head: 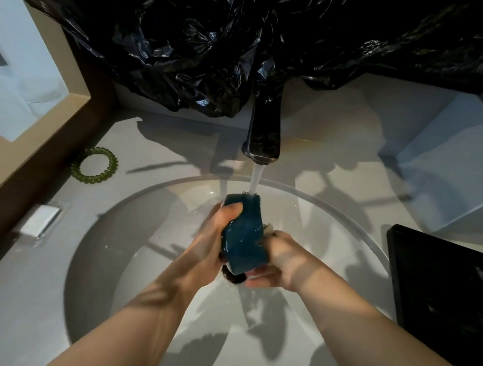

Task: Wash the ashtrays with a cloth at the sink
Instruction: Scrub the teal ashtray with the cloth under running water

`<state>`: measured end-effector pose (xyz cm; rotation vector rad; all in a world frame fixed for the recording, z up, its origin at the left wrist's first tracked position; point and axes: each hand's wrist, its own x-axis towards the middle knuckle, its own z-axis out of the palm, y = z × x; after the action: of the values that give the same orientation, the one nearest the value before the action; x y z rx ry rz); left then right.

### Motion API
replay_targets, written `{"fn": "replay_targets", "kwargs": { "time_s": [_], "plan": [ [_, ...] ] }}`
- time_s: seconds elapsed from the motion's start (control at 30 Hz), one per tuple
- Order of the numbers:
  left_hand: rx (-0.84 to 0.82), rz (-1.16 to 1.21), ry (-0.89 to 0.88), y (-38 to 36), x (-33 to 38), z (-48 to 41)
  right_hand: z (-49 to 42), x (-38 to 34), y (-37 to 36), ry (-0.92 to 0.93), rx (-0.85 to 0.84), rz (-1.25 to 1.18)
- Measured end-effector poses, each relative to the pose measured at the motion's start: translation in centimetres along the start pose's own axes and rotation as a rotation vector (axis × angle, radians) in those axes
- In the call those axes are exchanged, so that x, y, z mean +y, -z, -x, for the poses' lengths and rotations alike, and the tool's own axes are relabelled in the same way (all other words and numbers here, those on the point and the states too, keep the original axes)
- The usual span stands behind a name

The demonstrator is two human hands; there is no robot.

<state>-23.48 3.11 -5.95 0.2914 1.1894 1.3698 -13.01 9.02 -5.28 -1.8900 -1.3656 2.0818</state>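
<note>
— Why hold it on edge like that?
— I'd guess so the tap runs down its face. The teal ashtray sits at frame centre, over the sink. The left hand curls round its left side with the thumb across the front. The right hand grips the right edge. Something pale pokes out above it, maybe the cloth, but I can't tell.
— How many?
— One ashtray and one tap. Also one green coil band mid-left and one black tray on the right.
</note>
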Motion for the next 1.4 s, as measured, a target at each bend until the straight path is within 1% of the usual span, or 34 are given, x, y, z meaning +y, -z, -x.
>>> {"fn": "replay_targets", "kwargs": {
  "time_s": [0.07, 0.1, 0.17, 0.27, 0.3, 0.37, 0.43, 0.5, 0.57, 0.63, 0.77, 0.87, 0.9, 0.97, 1.03, 1.1, 1.2, 1.27, 1.33, 1.4],
  "plan": [
    [-0.028, -0.025, -0.07, 0.3, 0.1, -0.1, 0.1, 0.1, -0.2, -0.003, -0.084, -0.11],
    [-0.047, -0.033, -0.087, 0.5, 0.2, -0.2, -0.1, 0.2, -0.4, 0.001, -0.066, -0.149],
    [-0.043, -0.086, -0.113, 0.6, 0.3, -0.1, -0.4, 0.5, -0.9, 0.02, 0.063, -0.173],
    [0.038, -0.256, -0.103, 0.8, 0.1, 0.4, -0.5, 0.7, -0.9, 0.107, 0.266, -0.065],
    [0.09, -0.294, -0.099, 0.9, 0.0, 0.5, -0.5, 0.7, -0.8, 0.152, 0.309, -0.012],
    [0.188, -0.385, -0.089, 1.0, 0.0, 0.3, -0.3, 0.6, -0.5, 0.246, 0.338, 0.112],
    [0.252, -0.445, -0.038, 1.2, 0.7, -0.2, 0.0, 0.7, -0.3, 0.305, 0.303, 0.143],
    [0.3, -0.499, -0.015, 1.6, 1.2, -0.5, 0.3, 0.8, 0.0, 0.329, 0.25, 0.089],
    [0.325, -0.617, -0.044, 2.4, 1.5, -0.8, 0.4, 0.9, 0.4, 0.312, 0.235, -0.037],
    [0.34, -0.749, -0.092, 3.1, 1.7, -0.5, 0.5, 1.0, 1.1, 0.235, 0.199, -0.246],
    [0.323, -0.933, -0.128, 3.5, 2.6, 0.7, 1.3, 2.2, 2.3, 0.147, -0.022, -0.521],
    [0.316, -1.083, -0.166, 3.2, 3.2, 1.9, 2.1, 2.4, 2.4, 0.132, -0.175, -0.674],
    [0.31, -1.131, -0.181, 3.1, 3.3, 2.3, 2.5, 2.2, 2.4, 0.133, -0.192, -0.709],
    [0.286, -1.24, -0.223, 3.0, 3.5, 3.1, 3.1, 1.9, 2.2, 0.146, -0.166, -0.755],
    [0.277, -1.369, -0.297, 3.0, 3.5, 3.8, 3.3, 1.9, 1.9, 0.17, -0.104, -0.75],
    [0.274, -1.512, -0.374, 2.9, 3.7, 4.4, 3.0, 2.2, 2.0, 0.203, -0.034, -0.652],
    [0.226, -1.664, -0.469, 2.8, 4.0, 5.1, 3.1, 2.9, 2.1, 0.279, -0.028, -0.484],
    [0.181, -1.746, -0.549, 2.7, 4.2, 5.5, 3.6, 3.3, 2.0, 0.292, -0.001, -0.419],
    [0.123, -1.834, -0.602, 2.6, 4.2, 6.0, 3.9, 3.7, 1.8, 0.303, 0.072, -0.361],
    [0.068, -1.923, -0.638, 2.5, 4.0, 6.4, 3.9, 4.0, 1.6, 0.339, 0.188, -0.298]
  ]
}}
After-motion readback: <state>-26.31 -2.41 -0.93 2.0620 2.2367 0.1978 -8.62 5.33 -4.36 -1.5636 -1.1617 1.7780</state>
